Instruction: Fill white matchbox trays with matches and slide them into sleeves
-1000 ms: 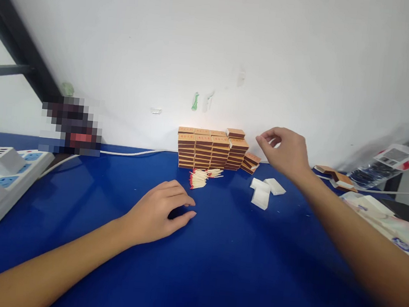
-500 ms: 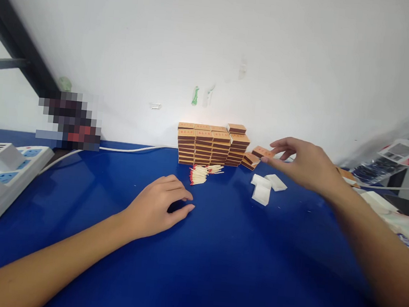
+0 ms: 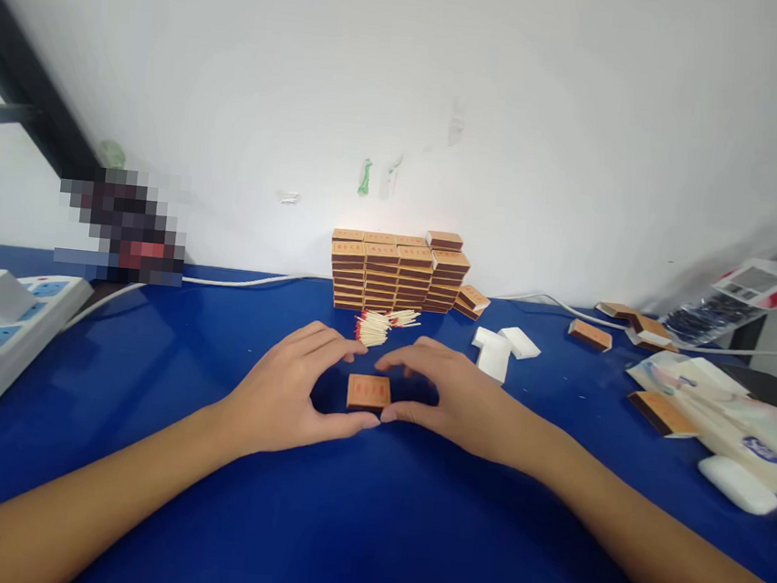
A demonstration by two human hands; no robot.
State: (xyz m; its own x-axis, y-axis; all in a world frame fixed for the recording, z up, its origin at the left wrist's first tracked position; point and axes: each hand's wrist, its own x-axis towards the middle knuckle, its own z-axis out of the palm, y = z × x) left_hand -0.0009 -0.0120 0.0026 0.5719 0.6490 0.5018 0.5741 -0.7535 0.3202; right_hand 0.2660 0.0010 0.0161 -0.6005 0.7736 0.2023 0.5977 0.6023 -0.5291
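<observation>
A matchbox (image 3: 369, 391) with an orange-brown top lies flat on the blue table between my two hands. My left hand (image 3: 301, 382) curves around its left side, thumb and fingers apart, holding nothing. On the other side my right hand (image 3: 457, 394) is also open, its thumb tip at or very near the box's lower right corner. Just beyond is a loose pile of red-tipped matches (image 3: 375, 329). Behind them, stacked matchboxes (image 3: 380, 272) stand in rows against the wall, with a couple of tilted matchboxes (image 3: 471, 299) at their right end.
White paper trays (image 3: 493, 357) lie right of the matches. Farther right are loose matchboxes (image 3: 590, 335), a tissue pack (image 3: 738, 435) and a white rounded object (image 3: 739, 484). A power strip (image 3: 20, 329) with plugs sits at the left; a white cable (image 3: 252, 284) runs along the wall.
My right hand has come from the tilted boxes at the right to the middle, and the matchbox it held now lies on the table. My left hand has stayed nearly in place.
</observation>
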